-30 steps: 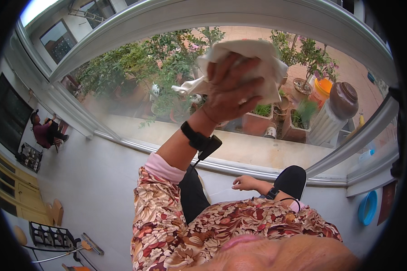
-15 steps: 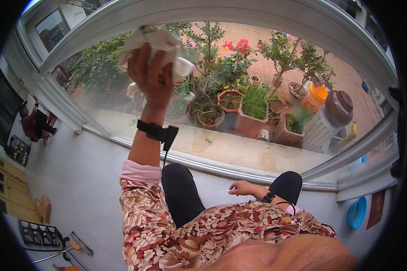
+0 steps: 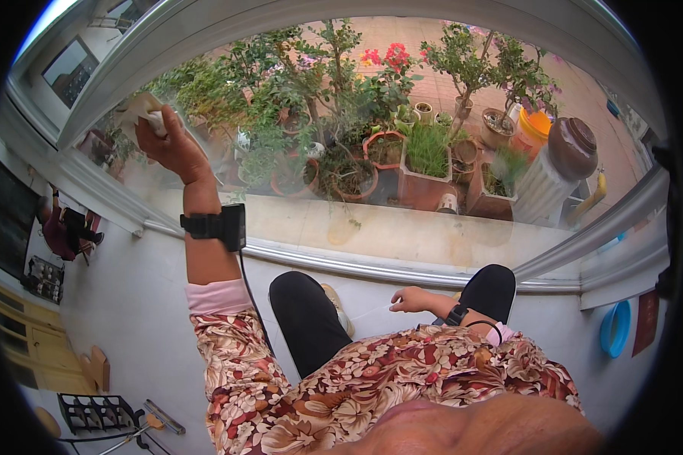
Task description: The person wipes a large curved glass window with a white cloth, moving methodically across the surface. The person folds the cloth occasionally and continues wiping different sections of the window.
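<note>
My left hand (image 3: 171, 145) is raised at the far left of the large window, its fingers closed on a whitish cloth (image 3: 138, 108) at the glass pane (image 3: 326, 216). Part of the cloth is hidden behind the fingers. The forearm reaches up from the lower edge and wears a black wrist strap with a box on it. Down by my right knee hangs my right hand (image 3: 412, 299), with nothing in it and its fingers loosely stretched out. A wristband sits on that arm too.
Beyond the glass stand several potted plants (image 3: 426, 155), an orange bucket (image 3: 533, 129) and a brown jar (image 3: 571, 149). A blue basin (image 3: 615, 328) is at the right. On the left are a seated person (image 3: 62, 227), a black rack (image 3: 99, 413) and a squeegee-like tool (image 3: 165, 417).
My left hand has swept left and a little down across the window with the cloth. My right hand has stayed by the knee, and the view has shifted slightly.
</note>
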Tool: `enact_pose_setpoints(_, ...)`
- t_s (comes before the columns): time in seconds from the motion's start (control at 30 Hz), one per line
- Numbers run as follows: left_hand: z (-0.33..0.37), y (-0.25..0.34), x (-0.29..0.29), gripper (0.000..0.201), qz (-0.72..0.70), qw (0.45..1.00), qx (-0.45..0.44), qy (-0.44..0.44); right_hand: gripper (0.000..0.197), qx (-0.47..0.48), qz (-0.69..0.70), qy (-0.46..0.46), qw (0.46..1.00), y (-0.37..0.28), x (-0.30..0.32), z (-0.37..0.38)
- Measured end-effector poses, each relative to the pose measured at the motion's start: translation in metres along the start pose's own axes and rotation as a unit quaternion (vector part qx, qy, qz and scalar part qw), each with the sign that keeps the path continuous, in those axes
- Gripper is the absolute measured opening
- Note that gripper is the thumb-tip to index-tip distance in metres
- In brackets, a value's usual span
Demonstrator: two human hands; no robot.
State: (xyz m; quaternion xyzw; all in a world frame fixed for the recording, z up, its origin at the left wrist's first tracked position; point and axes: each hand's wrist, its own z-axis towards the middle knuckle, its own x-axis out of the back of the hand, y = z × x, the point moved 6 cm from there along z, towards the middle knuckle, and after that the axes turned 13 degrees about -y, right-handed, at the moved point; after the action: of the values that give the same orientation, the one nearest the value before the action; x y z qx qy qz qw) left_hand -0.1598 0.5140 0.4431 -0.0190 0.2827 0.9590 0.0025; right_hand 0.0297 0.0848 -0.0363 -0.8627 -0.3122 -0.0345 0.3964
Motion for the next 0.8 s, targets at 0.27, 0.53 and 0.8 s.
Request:
enact_pose_setpoints(0.27, -0.109, 0.132, -0.104, 0.06, 0.087, 0.962, -0.239, -0.096, 0.056, 0.032, -0.045, 0.043, 0.998, 0.001, 0.006, 0.004)
enact_pose_setpoints(0.53, -0.198, 0.252, -0.203, 0.039, 0.099, 0.881, -0.366, -0.282, 0.053, 0.04, -0.028, 0.044, 0.998, -0.009, 0.014, 0.007)
enact_pose_setpoints(0.8, -0.244, 0.314, -0.258, 0.056, 0.023, 0.855, -0.407, -0.32, 0.051, 0.02, 0.015, 0.048, 0.999, -0.012, 0.018, 0.007)
